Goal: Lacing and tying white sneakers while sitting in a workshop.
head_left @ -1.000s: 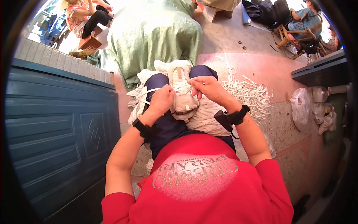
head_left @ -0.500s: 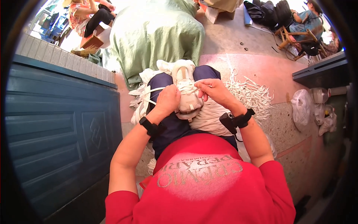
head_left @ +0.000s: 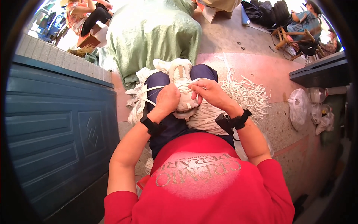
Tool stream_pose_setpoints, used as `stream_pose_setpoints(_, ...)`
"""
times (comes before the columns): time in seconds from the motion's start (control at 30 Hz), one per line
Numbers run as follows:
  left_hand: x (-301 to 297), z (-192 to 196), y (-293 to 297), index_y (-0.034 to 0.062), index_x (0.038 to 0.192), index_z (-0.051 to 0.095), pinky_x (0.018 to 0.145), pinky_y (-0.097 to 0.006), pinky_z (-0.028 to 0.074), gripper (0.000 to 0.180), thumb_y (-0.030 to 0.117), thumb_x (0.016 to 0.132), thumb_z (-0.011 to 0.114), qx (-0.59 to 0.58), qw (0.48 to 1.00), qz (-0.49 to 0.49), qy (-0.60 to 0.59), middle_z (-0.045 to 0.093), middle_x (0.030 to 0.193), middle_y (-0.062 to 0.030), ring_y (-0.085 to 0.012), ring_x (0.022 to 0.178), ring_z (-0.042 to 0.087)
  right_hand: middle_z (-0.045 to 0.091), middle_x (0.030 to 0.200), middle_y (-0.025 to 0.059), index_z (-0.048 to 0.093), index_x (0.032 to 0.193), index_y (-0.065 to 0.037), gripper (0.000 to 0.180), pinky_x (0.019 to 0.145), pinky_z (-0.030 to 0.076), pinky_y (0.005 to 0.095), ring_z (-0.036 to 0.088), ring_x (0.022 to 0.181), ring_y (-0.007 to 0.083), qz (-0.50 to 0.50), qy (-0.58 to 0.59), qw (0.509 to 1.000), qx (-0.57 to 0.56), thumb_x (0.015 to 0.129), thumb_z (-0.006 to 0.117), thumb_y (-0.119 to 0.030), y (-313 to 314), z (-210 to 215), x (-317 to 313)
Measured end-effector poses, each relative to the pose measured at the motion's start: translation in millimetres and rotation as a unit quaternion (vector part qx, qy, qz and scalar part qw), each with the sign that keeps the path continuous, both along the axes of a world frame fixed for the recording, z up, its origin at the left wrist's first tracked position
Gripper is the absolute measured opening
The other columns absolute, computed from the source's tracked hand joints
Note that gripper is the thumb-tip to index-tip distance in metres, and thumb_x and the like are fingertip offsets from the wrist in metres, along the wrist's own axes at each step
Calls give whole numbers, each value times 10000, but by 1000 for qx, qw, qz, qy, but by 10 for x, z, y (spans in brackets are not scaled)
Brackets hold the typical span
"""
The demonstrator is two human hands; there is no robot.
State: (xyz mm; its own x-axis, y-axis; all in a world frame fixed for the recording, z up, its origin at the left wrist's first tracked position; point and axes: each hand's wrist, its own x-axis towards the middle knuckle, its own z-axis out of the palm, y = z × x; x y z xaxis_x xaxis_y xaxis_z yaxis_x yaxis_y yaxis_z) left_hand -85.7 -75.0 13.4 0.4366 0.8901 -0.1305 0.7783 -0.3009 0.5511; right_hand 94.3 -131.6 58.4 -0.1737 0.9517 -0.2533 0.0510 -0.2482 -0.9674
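Observation:
A cream sneaker (head_left: 180, 71) rests between my knees, its toe pointing away from me. My left hand (head_left: 168, 98) is closed at the shoe's left side, and a white shoelace (head_left: 155, 88) loops out leftward from it. At the right of the lacing, my right hand (head_left: 209, 93) pinches the lace with thumb and forefinger. The fingertips of my left hand are turned from view. Beside the shoe, across my right thigh, lies a thick bundle of white laces (head_left: 207, 118). More pale shoes (head_left: 138, 98) are heaped beyond my left knee, partly hidden by it.
A green cloth (head_left: 153, 35) covers a large heap ahead. Loose laces (head_left: 248, 95) lie piled on the floor at right. A blue panelled door (head_left: 59, 130) stands close at left. Plastic bags (head_left: 299, 108) hang at right. Other people (head_left: 87, 18) sit farther off.
My right hand has drawn slightly closer to the shoe's lacing. My left hand stays at the shoe's left side. The whole view has shifted a little.

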Motion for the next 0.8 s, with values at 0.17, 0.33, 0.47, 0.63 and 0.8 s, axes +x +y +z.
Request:
stream_pose_setpoints(0.17,1,73,67,-24,810,566,680,-460,459,234,195,824,481,-73,995,-56,-23,596,796,-231,-389,780,578,602,701,35,604,1005,28,235,482,423,191,527,520,67,35,12,999,10,894,507,-155,56,40,-86)
stream_pose_setpoints(0.33,58,104,72,4,814,591,675,-445,461,190,168,810,495,-183,981,-45,-44,608,776,-206,-375,777,585,586,652,20,623,944,12,230,453,396,195,514,488,68,37,5,999,20,890,496,-172,191,78,-146)
stream_pose_setpoints(0.47,109,59,-13,34,763,597,647,-422,458,121,133,774,528,-55,995,-68,-55,598,733,-179,-361,740,580,602,675,20,618,948,19,244,475,404,190,516,514,56,27,-19,999,17,890,518,-196,290,37,-100)
stream_pose_setpoints(0.63,1,23,2,43,774,620,640,-422,461,136,171,761,575,38,991,-88,-90,602,727,-172,-352,733,588,593,634,28,623,893,-5,214,503,433,228,540,539,84,44,-210,974,77,880,517,-190,500,27,16)
stream_pose_setpoints(0.8,219,101,-32,29,731,606,613,-450,464,258,283,777,590,20,998,-51,21,601,693,-186,-356,687,592,617,710,141,616,913,-45,156,598,482,332,616,644,253,66,-294,909,286,804,507,-70,618,-217,-19)
